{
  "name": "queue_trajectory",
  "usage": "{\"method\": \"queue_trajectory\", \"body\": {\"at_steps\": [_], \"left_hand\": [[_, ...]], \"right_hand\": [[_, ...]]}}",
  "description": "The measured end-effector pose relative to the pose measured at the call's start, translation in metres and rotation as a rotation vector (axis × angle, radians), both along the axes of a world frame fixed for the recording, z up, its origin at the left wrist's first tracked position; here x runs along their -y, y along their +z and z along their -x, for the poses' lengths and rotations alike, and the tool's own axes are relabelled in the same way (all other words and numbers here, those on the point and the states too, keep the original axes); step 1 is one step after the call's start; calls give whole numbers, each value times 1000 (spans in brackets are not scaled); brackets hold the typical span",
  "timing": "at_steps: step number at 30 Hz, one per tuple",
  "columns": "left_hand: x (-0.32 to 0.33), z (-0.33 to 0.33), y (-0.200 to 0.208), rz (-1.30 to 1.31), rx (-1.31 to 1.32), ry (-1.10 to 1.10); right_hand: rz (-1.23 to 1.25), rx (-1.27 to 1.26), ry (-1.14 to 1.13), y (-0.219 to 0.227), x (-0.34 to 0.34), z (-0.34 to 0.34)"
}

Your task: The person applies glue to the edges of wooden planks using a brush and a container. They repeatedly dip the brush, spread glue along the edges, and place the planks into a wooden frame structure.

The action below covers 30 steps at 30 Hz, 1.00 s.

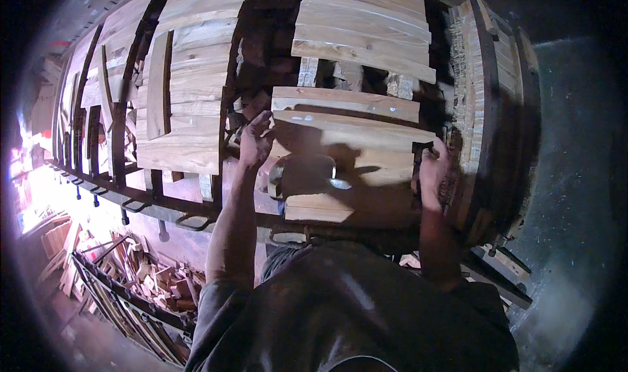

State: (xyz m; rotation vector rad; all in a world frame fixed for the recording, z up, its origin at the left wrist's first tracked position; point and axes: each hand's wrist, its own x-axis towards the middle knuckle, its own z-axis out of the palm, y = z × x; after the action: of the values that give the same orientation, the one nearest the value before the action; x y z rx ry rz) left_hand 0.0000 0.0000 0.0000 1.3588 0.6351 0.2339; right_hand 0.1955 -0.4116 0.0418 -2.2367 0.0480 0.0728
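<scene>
A wide, pale wooden board (376,135) lies crosswise in front of me, with dark shadows falling over it. At its left end is my left hand (257,142), fingers bent and the thumb close to the board's edge. My right hand (434,166) curls round the right end of the same board, its fingertips partly in dark shadow. Just beyond lies a narrower wooden strip (347,102). A blurred rounded shape (304,174) covers part of the near wood; its kind is unclear.
Panels of joined planks (363,19) lie farther off, and another panel (190,97) is at the left. A tall stack of boards (474,97) stands at the right. A metal rail with loops (163,210) runs along the near edge. Wood offcuts (160,280) fill a rack lower left.
</scene>
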Motion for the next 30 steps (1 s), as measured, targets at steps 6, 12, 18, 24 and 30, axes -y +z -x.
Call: {"method": "queue_trajectory", "body": {"at_steps": [6,12,18,24,30], "left_hand": [[34,55,63,-23,-64,165],[71,120,67,-114,-168,168],[47,116,31,-105,-223,166],[0,11,36,-825,-136,-136],[-28,-58,8,-1182,-255,-461]], "right_hand": [[71,51,925,99,-89,116],[278,124,1126,62,-118,133],[206,149,965,101,-143,144],[179,3,941,64,-138,153],[113,-86,748,64,-150,138]]}}
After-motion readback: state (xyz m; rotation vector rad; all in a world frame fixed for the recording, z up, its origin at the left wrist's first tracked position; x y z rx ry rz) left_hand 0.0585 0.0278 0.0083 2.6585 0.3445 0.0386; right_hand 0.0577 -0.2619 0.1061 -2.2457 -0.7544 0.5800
